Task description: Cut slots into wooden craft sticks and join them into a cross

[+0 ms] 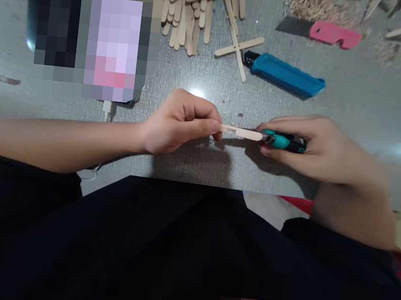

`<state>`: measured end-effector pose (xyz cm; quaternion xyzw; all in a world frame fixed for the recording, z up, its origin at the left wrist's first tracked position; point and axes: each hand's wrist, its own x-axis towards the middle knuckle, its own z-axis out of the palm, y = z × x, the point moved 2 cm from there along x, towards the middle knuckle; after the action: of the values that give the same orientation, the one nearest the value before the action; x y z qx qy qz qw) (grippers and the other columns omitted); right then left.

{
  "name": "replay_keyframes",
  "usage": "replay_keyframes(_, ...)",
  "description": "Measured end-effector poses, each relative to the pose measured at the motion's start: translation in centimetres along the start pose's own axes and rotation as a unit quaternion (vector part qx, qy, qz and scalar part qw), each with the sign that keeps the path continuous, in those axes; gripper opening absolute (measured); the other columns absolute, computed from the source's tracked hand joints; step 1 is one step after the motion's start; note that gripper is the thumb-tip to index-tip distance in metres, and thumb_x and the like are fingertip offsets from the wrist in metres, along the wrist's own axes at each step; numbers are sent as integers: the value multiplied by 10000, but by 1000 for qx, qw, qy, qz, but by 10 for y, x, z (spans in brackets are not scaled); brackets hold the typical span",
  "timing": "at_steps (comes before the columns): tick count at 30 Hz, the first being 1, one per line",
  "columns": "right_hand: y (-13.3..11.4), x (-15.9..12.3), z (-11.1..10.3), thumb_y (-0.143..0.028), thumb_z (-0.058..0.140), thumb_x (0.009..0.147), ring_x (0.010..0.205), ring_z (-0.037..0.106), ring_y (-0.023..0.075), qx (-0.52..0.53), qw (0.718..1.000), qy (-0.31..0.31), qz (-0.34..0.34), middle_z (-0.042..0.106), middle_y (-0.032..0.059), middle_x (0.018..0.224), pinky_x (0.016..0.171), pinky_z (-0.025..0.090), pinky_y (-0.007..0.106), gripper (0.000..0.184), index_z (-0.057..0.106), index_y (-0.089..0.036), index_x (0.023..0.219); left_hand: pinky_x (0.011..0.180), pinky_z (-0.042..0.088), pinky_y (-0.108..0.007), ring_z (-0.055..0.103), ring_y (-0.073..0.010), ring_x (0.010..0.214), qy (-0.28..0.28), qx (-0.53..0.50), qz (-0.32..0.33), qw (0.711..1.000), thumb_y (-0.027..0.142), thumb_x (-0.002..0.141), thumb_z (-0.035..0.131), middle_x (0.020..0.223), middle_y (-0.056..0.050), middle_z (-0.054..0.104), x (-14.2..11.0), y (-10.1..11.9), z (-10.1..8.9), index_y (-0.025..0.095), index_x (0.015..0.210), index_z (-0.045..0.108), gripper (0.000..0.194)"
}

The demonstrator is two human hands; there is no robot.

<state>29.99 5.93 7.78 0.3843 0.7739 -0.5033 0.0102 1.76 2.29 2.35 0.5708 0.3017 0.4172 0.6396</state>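
My left hand (189,122) pinches one end of a wooden popsicle stick (247,134) between thumb and fingers. The stick lies level above the table, pointing right, with a small greyish mark or cut near my fingertips. Closed around a teal and black utility knife (281,140), my right hand (315,145) is at the stick's other end. The knife's metal front meets or overlaps the stick's rounded tip; a thin dark edge runs behind the stick, and I cannot tell whether it is the blade.
A heap of popsicle sticks (189,13) lies at the back, with two crossed sticks (235,46) beside it. A blue box cutter (287,75), a pink-handled knife (334,34) and wood shavings (311,4) are at back right. At left, a white cable (107,108) leads from a blurred-out device.
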Motion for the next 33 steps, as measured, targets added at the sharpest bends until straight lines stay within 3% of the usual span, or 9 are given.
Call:
replay_keyframes(4, 2, 0, 0, -537, 862, 972, 730, 650, 239, 19, 1000, -3, 2, 762, 6, 857, 671, 470, 430, 238, 841, -312, 1048, 491, 331, -290, 487, -113, 520, -9, 8, -10, 1000, 381, 1018, 793, 621, -43, 684, -2, -3, -1, 193, 792, 866, 303)
replay_keyframes(8, 1, -1, 1, -531, 872, 955, 745, 661, 257, 19, 1000, 2, 23, 779, 21, 872, 673, 481, 429, 235, 848, -311, 1034, 531, 393, -306, 552, -134, 567, -5, 24, -37, 999, 490, 1006, 814, 686, -57, 724, -4, -4, -1, 206, 768, 834, 371)
replay_keyframes(13, -1, 1, 1, -562, 880, 945, 698, 614, 237, 34, 999, 2, 29, 723, -1, 775, 642, 485, 421, 252, 812, -321, 974, 495, 318, -296, 458, -106, 513, 2, 7, -25, 1000, 560, 1007, 834, 613, -33, 658, -2, -3, 0, 200, 762, 832, 436)
replay_keyframes(19, 2, 1, 3, -566, 872, 969, 789, 699, 272, 41, 999, 23, 23, 814, 29, 921, 707, 539, 445, 283, 844, -303, 1070, 508, 374, -310, 450, -116, 514, -14, 12, -26, 1000, 634, 1020, 799, 608, -32, 644, 0, -6, 1, 213, 743, 802, 504)
replay_keyframes(22, 4, 0, 3, -541, 850, 998, 835, 734, 281, 35, 999, 24, 21, 842, 42, 985, 740, 552, 446, 277, 850, -285, 1103, 531, 407, -314, 497, -131, 545, -16, 19, -34, 999, 608, 1032, 784, 645, -44, 675, -2, -5, 1, 213, 761, 810, 480)
replay_keyframes(26, 5, -3, 4, -554, 835, 1014, 743, 696, 259, 38, 999, 6, 24, 822, 29, 916, 657, 535, 425, 261, 850, -305, 1093, 593, 458, -291, 596, -139, 628, -6, 21, -53, 998, 417, 1011, 797, 725, -54, 756, -3, 2, 1, 196, 768, 833, 331)
replay_keyframes(29, 5, -3, 5, -543, 830, 1010, 714, 680, 254, 34, 999, 14, 38, 804, 33, 877, 629, 526, 417, 260, 852, -304, 1110, 582, 424, -281, 611, -132, 626, -2, 27, -69, 997, 318, 975, 802, 710, -53, 764, -3, 5, 0, 183, 764, 845, 255)
replay_keyframes(33, 4, -2, 6, -549, 875, 954, 641, 621, 220, 47, 998, 21, 41, 750, 20, 783, 565, 487, 385, 291, 854, -275, 1050, 554, 383, -278, 597, -122, 590, 1, 23, -73, 997, 320, 947, 819, 677, -46, 758, -2, 5, -1, 177, 754, 857, 244)
